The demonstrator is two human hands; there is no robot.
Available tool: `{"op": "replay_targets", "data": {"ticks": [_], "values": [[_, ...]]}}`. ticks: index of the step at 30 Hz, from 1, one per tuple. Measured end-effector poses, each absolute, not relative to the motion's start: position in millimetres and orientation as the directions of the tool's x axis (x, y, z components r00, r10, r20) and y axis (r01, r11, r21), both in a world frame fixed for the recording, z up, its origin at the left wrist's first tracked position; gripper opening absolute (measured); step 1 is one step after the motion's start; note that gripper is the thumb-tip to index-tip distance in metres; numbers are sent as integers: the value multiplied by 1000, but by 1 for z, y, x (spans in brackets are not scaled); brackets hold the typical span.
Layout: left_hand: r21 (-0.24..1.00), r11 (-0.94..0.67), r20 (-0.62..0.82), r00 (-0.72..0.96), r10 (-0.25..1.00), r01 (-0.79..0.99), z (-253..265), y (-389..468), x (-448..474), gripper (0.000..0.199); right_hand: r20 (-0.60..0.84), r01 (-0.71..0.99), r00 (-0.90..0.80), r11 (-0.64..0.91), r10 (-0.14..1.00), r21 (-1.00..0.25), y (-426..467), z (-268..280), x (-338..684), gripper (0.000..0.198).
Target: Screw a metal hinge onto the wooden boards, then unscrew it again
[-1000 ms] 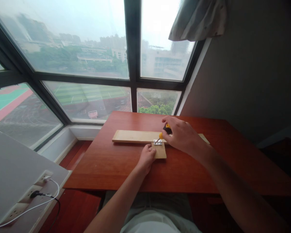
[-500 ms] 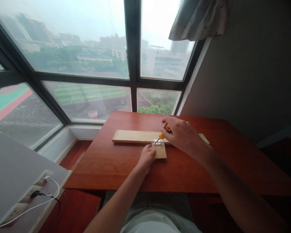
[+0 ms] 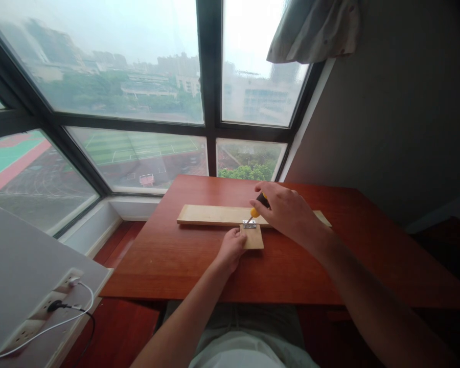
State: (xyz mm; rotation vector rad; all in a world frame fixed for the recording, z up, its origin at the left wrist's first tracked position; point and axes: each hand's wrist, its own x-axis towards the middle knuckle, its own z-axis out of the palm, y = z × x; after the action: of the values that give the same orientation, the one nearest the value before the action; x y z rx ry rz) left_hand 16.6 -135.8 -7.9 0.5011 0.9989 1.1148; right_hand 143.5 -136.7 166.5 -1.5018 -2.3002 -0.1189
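My right hand (image 3: 281,207) is closed round the yellow and black handle of a screwdriver (image 3: 255,211). Its shaft slants down to the left, and the tip meets a silver metal hinge (image 3: 249,224). That hinge lies across the joint between a long pale wooden board (image 3: 210,215) and a small wooden piece (image 3: 254,238). With thumb and fingers, my left hand (image 3: 232,245) grips the small piece by its left edge. My right hand and forearm cover part of the long board, whose right end shows beyond them. Any screw under the tip is too small to make out.
The boards lie on a reddish-brown table (image 3: 168,266) whose near edge is close to my body. Large windows (image 3: 138,153) stand behind it, with a curtain (image 3: 314,30) at upper right. Sockets with plugged-in cables (image 3: 74,282) are on the low wall at left.
My right hand has turned slightly on the screwdriver handle, its thumb shifting a little left. The left hand and the boards stay practically in place.
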Motion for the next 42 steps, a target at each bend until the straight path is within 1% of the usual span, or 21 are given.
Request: {"op": "replay_targets", "data": {"ticks": [4, 8, 10, 17, 22, 23, 26, 30, 36, 40, 42], "values": [[776, 396, -416, 74, 907, -491, -7, -136, 17, 21, 375, 891, -347, 427, 859, -154, -134, 165, 144, 25], [781, 394, -416, 68, 907, -485, -7, -137, 17, 23, 395, 878, -355, 447, 848, -172, -137, 164, 145, 35], [780, 390, -410, 71, 909, -489, -7, -137, 17, 24, 398, 869, -365, 461, 842, -179, -139, 165, 144, 37], [783, 388, -403, 80, 912, -487, -11, -137, 15, 25, 364, 881, -349, 435, 863, -187, -135, 169, 143, 25], [781, 390, -406, 77, 910, -488, -8, -138, 16, 24, 417, 835, -403, 513, 815, -198, -134, 165, 146, 41], [780, 391, -408, 77, 910, -488, -8, -138, 16, 23, 421, 829, -412, 524, 808, -194, -134, 164, 147, 41], [776, 391, -408, 78, 909, -495, -7, -138, 16, 24, 410, 849, -393, 496, 823, -181, -132, 165, 147, 35], [776, 388, -404, 81, 911, -496, -8, -138, 15, 24, 384, 869, -355, 453, 852, -200, -128, 166, 148, 27], [779, 391, -406, 81, 910, -490, -11, -138, 14, 28, 418, 828, -395, 514, 818, -224, -128, 166, 151, 37], [780, 387, -395, 91, 914, -493, -12, -137, 14, 29, 397, 866, -363, 462, 843, -191, -126, 167, 150, 32], [782, 387, -397, 87, 914, -489, -12, -137, 13, 29, 382, 882, -343, 434, 858, -182, -125, 167, 149, 26]]}}
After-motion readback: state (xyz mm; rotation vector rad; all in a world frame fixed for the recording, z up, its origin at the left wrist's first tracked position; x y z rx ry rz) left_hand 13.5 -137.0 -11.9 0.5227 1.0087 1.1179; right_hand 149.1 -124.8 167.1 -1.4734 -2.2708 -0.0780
